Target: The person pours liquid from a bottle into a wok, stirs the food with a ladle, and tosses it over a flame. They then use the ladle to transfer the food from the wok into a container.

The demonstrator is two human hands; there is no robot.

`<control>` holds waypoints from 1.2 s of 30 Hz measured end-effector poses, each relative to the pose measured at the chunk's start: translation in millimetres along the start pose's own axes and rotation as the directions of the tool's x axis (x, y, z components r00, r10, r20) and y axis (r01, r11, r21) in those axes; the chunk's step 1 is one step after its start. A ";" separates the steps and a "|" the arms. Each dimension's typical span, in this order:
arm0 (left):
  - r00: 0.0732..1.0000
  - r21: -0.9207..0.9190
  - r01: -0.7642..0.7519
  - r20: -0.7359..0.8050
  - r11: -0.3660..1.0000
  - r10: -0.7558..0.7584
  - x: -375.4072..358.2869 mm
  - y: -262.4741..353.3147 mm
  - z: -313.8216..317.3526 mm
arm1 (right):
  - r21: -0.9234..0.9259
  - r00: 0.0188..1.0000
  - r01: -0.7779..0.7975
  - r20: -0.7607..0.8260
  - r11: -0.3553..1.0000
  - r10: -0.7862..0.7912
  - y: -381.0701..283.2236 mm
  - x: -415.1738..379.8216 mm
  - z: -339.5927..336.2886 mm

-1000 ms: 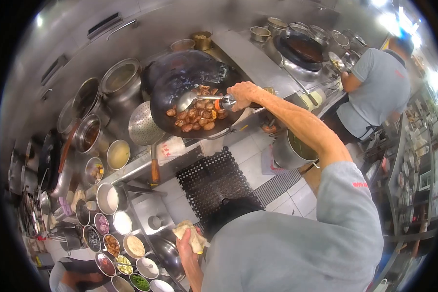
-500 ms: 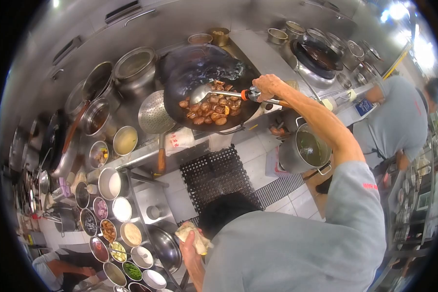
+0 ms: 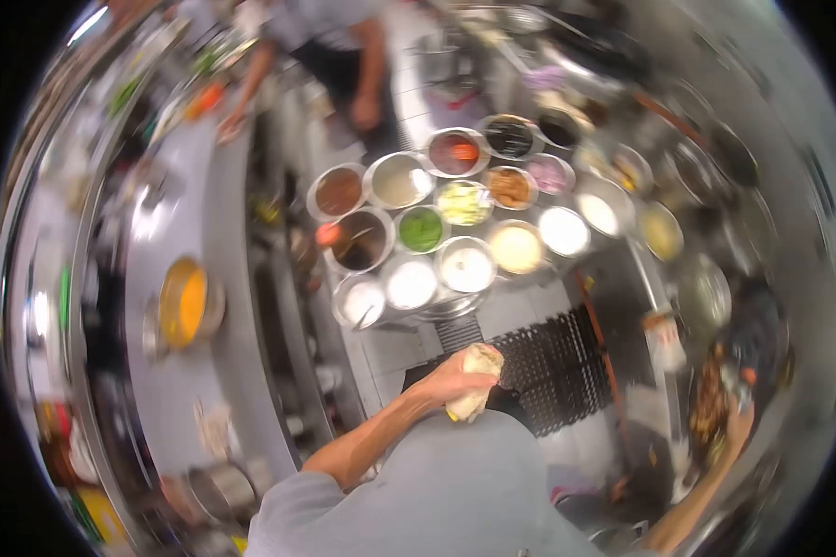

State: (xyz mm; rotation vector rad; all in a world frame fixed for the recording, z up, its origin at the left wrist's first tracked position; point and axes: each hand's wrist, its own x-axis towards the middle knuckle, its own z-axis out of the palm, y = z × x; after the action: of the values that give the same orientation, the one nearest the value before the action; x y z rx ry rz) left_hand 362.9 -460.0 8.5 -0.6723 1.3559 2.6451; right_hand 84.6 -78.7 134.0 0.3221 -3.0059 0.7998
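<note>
Wrapped round a pale folded cloth [image 3: 475,382], my left hand [image 3: 453,379] is in front of my chest, below the rows of ingredient bowls. Far to the right, my right hand [image 3: 739,418] is closed on the handle of a ladle, beside the wok [image 3: 762,334]. Brown pieces of food [image 3: 710,399] lie in the wok. Motion blur smears the ladle's bowl and most of the wok's edge. The nearest bowls to the cloth hold white contents [image 3: 465,266] and pale yellow contents [image 3: 515,248].
A bowl of chopped greens [image 3: 421,229] stands among several others. At left is a long metal counter [image 3: 172,390] with a bowl of orange liquid [image 3: 191,302]. Another person [image 3: 339,56] stands beyond the bowls. A perforated black mat [image 3: 553,376] lies on the floor.
The view has swung left, so the wok and my right hand now appear at the far right and the bowls near the middle. Both hands keep their hold on the cloth and ladle.
</note>
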 end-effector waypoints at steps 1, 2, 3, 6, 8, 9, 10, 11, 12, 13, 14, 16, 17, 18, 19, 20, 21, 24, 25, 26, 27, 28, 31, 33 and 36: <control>0.998 -0.037 -0.005 -0.057 0.999 0.003 -10.5 0.9 -9.2 | 0.078 0.994 0.002 -0.106 0.997 0.007 -16.0 2.5 11.6; 0.995 -0.073 -0.040 -0.096 0.996 0.033 -18.1 2.6 -16.5 | 0.156 0.976 0.000 -0.217 0.988 0.035 -32.1 5.3 22.1; 0.986 -0.087 -0.072 -0.155 0.994 0.058 -27.9 0.9 -26.5 | 0.274 0.961 0.093 -0.278 0.957 -0.014 -47.9 8.5 38.1; 0.966 -0.121 -0.137 -0.235 0.983 0.106 -51.3 -0.9 -44.4 | 0.721 0.982 0.154 -0.189 0.676 -0.022 -107.4 20.2 80.6; 0.949 -0.152 -0.170 -0.292 0.974 0.120 -68.1 0.8 -50.2 | 0.849 0.975 0.216 -0.158 0.481 -0.159 -161.1 23.6 119.5; 0.946 -0.158 -0.180 -0.300 0.971 0.127 -73.9 2.7 -52.6 | 0.875 0.975 0.198 -0.129 0.442 -0.181 -194.2 22.3 147.1; 0.936 -0.174 -0.200 -0.325 0.964 0.136 -78.7 3.2 -56.0 | 0.868 0.974 0.082 0.033 0.489 -0.222 -217.1 29.7 170.7; 0.922 -0.188 -0.228 -0.356 0.955 0.150 -83.5 3.8 -59.9 | 0.933 0.909 0.178 -0.033 0.313 -0.416 -249.7 31.5 209.3; 0.907 -0.191 -0.258 -0.386 0.947 0.169 -87.6 -2.9 -66.1 | 0.972 0.820 0.119 0.018 0.201 -0.573 -296.3 17.0 233.8; 0.890 -0.192 -0.303 -0.406 0.933 0.206 -94.8 -1.9 -66.5 | 0.971 0.765 0.115 0.049 0.211 -0.642 -329.5 7.2 259.2; 0.861 -0.191 -0.360 -0.445 0.913 0.246 -102.6 -5.3 -68.6 | 0.989 0.718 0.079 0.030 0.124 -0.696 -369.2 -10.0 277.7; 0.799 -0.148 -0.417 -0.531 0.897 0.283 -118.8 -11.5 -71.1 | 0.921 0.706 0.186 0.116 0.341 -0.699 -416.8 -20.8 326.8; 0.761 -0.132 -0.468 -0.563 0.874 0.323 -128.5 -15.4 -71.3 | 0.954 0.657 0.087 0.161 0.286 -0.736 -440.3 -33.5 344.4; 0.714 -0.097 -0.502 -0.608 0.860 0.348 -136.6 -23.6 -72.2 | 0.939 0.613 0.192 0.112 0.285 -0.782 -461.0 -48.5 350.6; 0.668 -0.106 -0.531 -0.664 0.841 0.338 -146.5 -29.6 -70.7 | 0.951 0.573 0.175 0.113 0.256 -0.812 -470.7 -56.9 366.2; 0.628 -0.112 -0.556 -0.706 0.823 0.328 -155.7 -36.0 -68.9 | 0.960 0.542 0.163 0.106 0.228 -0.834 -481.2 -71.7 369.7; 0.580 -0.101 -0.589 -0.744 0.802 0.332 -166.7 -39.2 -64.7 | 0.914 0.533 0.307 0.065 0.264 -0.843 -487.2 -83.3 373.4; 0.430 -0.080 -0.679 -0.849 0.730 0.307 -182.4 -58.8 -52.2 | 0.823 0.407 0.463 0.131 0.328 -0.904 -481.1 -93.3 395.2; 0.411 -0.105 -0.687 -0.872 0.719 0.266 -188.1 -59.7 -44.4 | 0.845 0.362 0.401 0.210 0.355 -0.908 -478.2 -94.9 403.6; 0.386 -0.124 -0.699 -0.894 0.705 0.225 -189.2 -68.2 -40.9 | 0.849 0.331 0.405 0.209 0.339 -0.920 -476.1 -104.4 399.9; 0.337 -0.099 -0.719 -0.915 0.688 0.221 -194.5 -67.8 -32.5 | 0.844 0.289 0.429 0.211 0.323 -0.934 -473.6 -105.0 407.0; 0.286 -0.071 -0.739 -0.933 0.670 0.217 -194.2 -73.3 -23.8 | 0.780 0.243 0.346 0.463 0.522 -0.852 -473.5 -106.3 396.0; 0.173 -0.048 -0.786 -0.974 0.616 0.145 -186.4 -87.0 2.3 | 0.754 0.252 0.567 0.226 0.332 -0.941 -468.6 -95.5 368.4; 0.117 -0.086 -0.843 -0.993 0.532 0.024 -184.1 -97.6 22.3 | 0.750 0.209 0.586 0.226 0.307 -0.951 -471.9 -87.8 353.4; 0.136 -0.157 -0.892 -0.988 0.423 -0.078 -179.9 -116.8 47.9 | 0.924 0.003 0.257 0.293 0.283 -0.956 -469.0 -105.3 355.0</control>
State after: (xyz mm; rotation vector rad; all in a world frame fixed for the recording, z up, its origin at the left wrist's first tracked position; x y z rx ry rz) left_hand 540.6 -331.4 21.5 -2.8061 0.0339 3.4309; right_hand 296.0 -631.0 48.4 2.8698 -1.9797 1.8616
